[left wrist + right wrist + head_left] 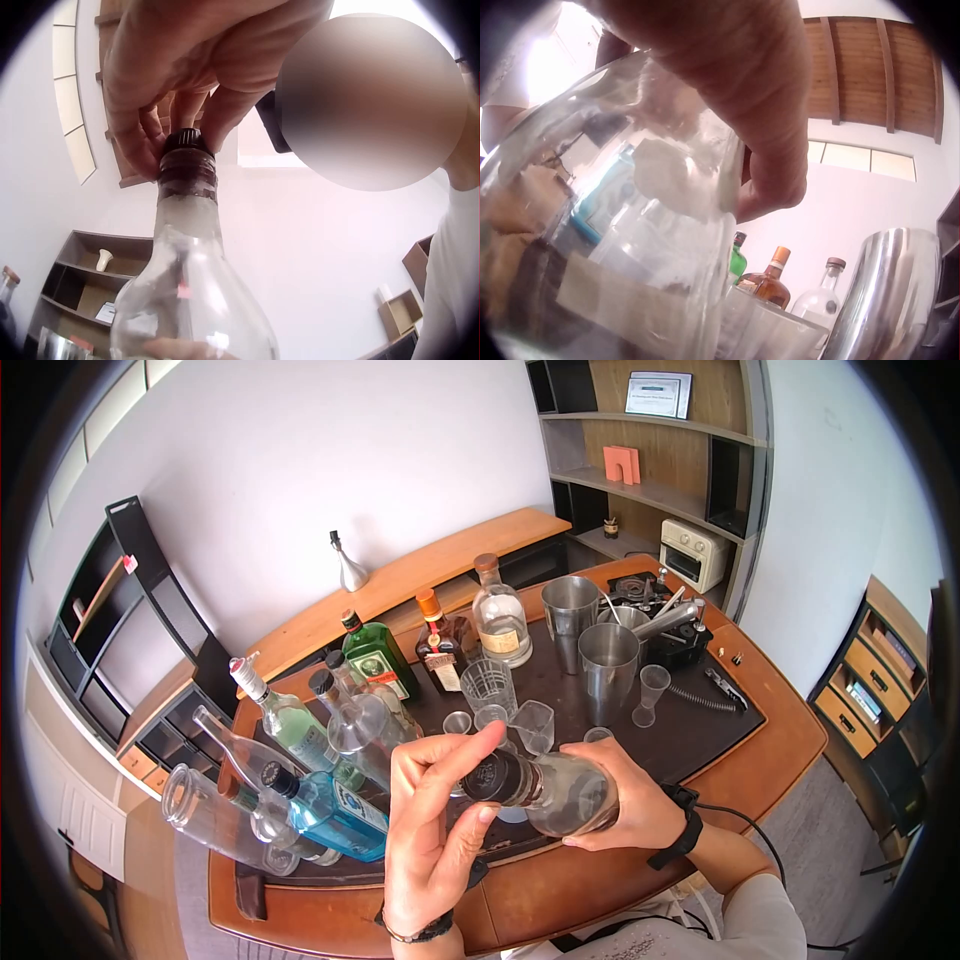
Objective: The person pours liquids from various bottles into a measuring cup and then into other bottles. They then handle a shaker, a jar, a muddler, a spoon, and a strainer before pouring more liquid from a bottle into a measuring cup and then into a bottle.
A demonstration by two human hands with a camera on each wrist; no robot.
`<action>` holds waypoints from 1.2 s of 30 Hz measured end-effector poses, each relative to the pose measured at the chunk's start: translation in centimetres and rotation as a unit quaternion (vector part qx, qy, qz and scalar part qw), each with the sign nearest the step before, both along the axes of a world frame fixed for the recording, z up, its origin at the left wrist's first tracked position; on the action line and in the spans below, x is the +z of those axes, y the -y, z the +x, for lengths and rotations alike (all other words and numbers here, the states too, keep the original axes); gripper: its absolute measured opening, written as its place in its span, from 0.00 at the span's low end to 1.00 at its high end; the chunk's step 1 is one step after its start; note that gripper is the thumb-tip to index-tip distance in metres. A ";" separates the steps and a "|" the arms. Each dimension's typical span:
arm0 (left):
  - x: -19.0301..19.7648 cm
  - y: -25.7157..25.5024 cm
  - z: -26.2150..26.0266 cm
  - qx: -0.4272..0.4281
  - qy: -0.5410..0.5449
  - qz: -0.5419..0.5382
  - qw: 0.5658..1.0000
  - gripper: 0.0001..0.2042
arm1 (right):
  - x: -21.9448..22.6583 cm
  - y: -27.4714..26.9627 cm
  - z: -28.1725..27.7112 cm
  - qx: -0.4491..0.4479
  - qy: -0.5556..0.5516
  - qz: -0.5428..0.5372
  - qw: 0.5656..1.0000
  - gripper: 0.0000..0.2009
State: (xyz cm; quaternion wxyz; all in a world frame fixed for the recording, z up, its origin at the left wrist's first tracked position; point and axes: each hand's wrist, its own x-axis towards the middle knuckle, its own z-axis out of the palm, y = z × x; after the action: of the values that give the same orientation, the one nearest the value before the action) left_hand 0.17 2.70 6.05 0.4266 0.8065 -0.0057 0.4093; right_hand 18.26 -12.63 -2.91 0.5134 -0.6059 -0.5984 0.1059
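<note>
A clear glass bottle point(572, 796) is tilted in front of me above the table, its black cap point(490, 775) toward my left. My right hand point(645, 807) grips the bottle's body, with its fingers curled round the glass in the right wrist view. At the other end, my left hand point(425, 840) pinches the cap between thumb and fingers. The left wrist view has the fingertips on the cap point(184, 140), which sits on the dark-banded neck point(187, 184). Just beyond the hands stand a clear small pitcher point(533, 726) and a ribbed mixing glass point(488, 688).
A blue bottle point(335, 820), a green bottle point(382, 657) and several other bottles crowd the left side. Metal shaker tins point(608, 665) and a jigger point(652, 695) stand right of centre. Behind them is a black rack point(680, 640). The wooden table edge point(790, 745) curves round the right.
</note>
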 end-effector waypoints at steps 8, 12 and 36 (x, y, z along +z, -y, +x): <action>0.0 0.5 -0.1 0.030 -0.017 -0.018 0.999 0.22 | -0.1 0.1 -0.3 -0.007 0.003 0.009 1.000 0.44; -0.3 0.2 0.0 0.021 -0.022 -0.072 0.997 0.26 | 0.1 0.1 -0.4 -0.013 0.016 0.010 1.000 0.43; -0.3 -0.2 0.5 -0.032 -0.014 -0.059 0.998 0.25 | -0.1 0.6 -0.5 -0.014 0.019 0.017 1.000 0.44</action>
State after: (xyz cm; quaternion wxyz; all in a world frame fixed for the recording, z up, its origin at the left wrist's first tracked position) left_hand 0.70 2.93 5.72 0.4867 0.7849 -0.0014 0.3835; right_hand 17.78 -13.24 -3.00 0.5138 -0.6076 -0.6008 0.0772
